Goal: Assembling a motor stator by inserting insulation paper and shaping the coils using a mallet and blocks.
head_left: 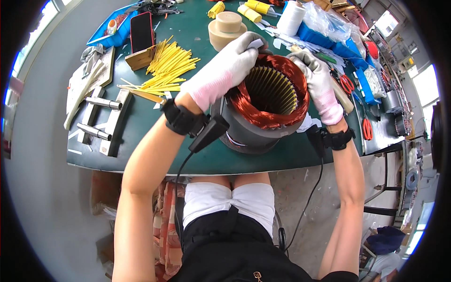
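Observation:
A motor stator [256, 124] with a grey housing stands upright on the green table in front of me. Thick red-brown copper windings [282, 121] ring its top, and yellow slot strips line the bore. My left hand [237, 58], in a white and pink glove, is closed at the far left of the windings. A small white slip [255, 44] shows at its fingers. My gloved right hand [315, 75] bends over the far right of the windings, its fingers curled against them. Whatever those fingertips grip is hidden.
Left of the stator lie many yellow strips [171, 66], a phone [142, 32] and a metal-rod frame [105, 117]. Beige round blocks [221, 35] stand behind. White thread [291, 18], blue bins [345, 49] and red-handled scissors [367, 128] are to the right.

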`<act>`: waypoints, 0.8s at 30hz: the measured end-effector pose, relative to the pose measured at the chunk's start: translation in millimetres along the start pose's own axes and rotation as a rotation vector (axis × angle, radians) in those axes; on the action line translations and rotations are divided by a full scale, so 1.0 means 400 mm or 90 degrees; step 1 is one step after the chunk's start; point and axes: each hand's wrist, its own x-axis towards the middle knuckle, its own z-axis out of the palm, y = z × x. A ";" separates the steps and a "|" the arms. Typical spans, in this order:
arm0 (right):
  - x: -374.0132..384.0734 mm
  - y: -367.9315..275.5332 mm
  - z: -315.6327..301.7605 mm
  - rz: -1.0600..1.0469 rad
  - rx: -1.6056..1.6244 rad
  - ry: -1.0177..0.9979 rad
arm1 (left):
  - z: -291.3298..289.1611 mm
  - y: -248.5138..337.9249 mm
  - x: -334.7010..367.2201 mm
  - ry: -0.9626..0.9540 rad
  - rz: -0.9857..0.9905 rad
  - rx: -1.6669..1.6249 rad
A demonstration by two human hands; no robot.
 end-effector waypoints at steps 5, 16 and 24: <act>0.034 -0.077 -0.035 0.182 0.045 -0.177 | -0.044 0.001 0.032 -0.145 -0.082 0.013; 0.048 -0.054 -0.025 0.119 0.075 -0.188 | -0.026 -0.028 0.054 -0.185 -0.027 -0.038; 0.030 -0.060 -0.053 -0.017 -0.176 -0.111 | -0.009 -0.037 0.075 -0.185 0.138 0.062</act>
